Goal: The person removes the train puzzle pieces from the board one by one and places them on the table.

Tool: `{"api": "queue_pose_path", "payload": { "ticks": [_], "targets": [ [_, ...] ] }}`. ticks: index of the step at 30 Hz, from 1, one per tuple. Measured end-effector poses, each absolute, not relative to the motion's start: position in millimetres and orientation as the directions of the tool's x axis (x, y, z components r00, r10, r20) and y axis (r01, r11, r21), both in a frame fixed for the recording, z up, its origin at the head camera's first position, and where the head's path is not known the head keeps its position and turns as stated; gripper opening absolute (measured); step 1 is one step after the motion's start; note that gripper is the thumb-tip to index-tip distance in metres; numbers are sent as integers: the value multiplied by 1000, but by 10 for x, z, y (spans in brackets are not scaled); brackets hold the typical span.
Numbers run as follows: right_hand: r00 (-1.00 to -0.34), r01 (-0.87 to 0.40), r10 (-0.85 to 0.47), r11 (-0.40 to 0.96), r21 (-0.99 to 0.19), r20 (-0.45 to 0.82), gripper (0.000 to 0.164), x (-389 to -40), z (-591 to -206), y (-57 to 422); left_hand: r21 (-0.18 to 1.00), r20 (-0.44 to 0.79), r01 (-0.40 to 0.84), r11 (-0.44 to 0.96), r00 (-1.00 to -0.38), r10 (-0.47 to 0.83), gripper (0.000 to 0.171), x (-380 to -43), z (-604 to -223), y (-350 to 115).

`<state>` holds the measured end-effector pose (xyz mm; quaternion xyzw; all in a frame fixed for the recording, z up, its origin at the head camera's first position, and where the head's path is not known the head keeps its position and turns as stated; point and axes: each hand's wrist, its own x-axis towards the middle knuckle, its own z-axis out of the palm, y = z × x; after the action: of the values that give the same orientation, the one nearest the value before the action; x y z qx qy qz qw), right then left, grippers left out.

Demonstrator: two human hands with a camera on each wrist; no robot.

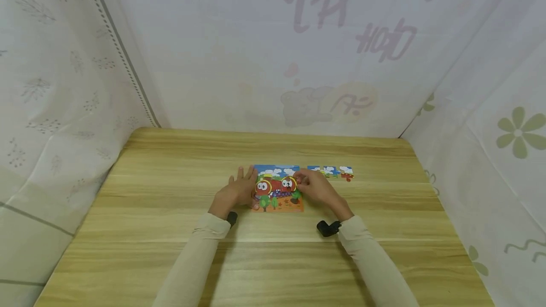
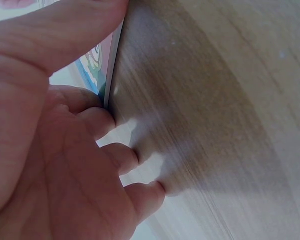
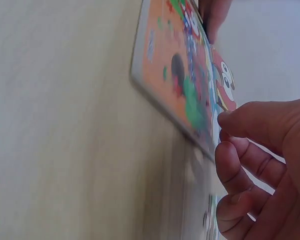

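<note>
A picture puzzle board [image 1: 281, 206], with a cartoon train, trees and a blue sky on it, lies flat on the table. At its left edge my left hand [image 1: 236, 192] steadies it, thumb and fingertips against the side; in the left wrist view the other fingers [image 2: 147, 197] reach down to the tabletop. My right hand [image 1: 319, 187] pinches a puzzle piece [image 3: 225, 80] with a red, big-eyed face between thumb and fingertips. This piece [image 1: 288, 183] stands tilted over the right part of the board.
Several loose puzzle pieces [image 1: 346, 171] lie right of the board, partly behind the right hand. The wooden table [image 1: 170, 165] meets patterned cloth walls [image 1: 222, 70] at the back and sides. Each wrist carries a black camera [image 1: 327, 228].
</note>
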<state>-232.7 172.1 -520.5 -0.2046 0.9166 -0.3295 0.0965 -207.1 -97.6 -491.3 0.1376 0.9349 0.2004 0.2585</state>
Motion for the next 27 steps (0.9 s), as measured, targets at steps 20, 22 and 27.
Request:
{"api": "queue_pose_path", "payload": {
  "ticks": [20,22,27],
  "targets": [
    [-918,-316,-397,732,-603,-2,32,-2272,-5269,2269,439,-433,154,885,-827,359,115,-2067,-4928,-968],
    [-920,-310,-393,735,-602,-5,34,-2271,-5257,2314,442,-432,151,884,-828,357,116,-2063,-4925,-968],
    [-925,-303,-380,734,-608,4,32,-2261,-5261,2439,450,-427,156,879,-827,365,116,-2064,-4918,-963]
  ]
}}
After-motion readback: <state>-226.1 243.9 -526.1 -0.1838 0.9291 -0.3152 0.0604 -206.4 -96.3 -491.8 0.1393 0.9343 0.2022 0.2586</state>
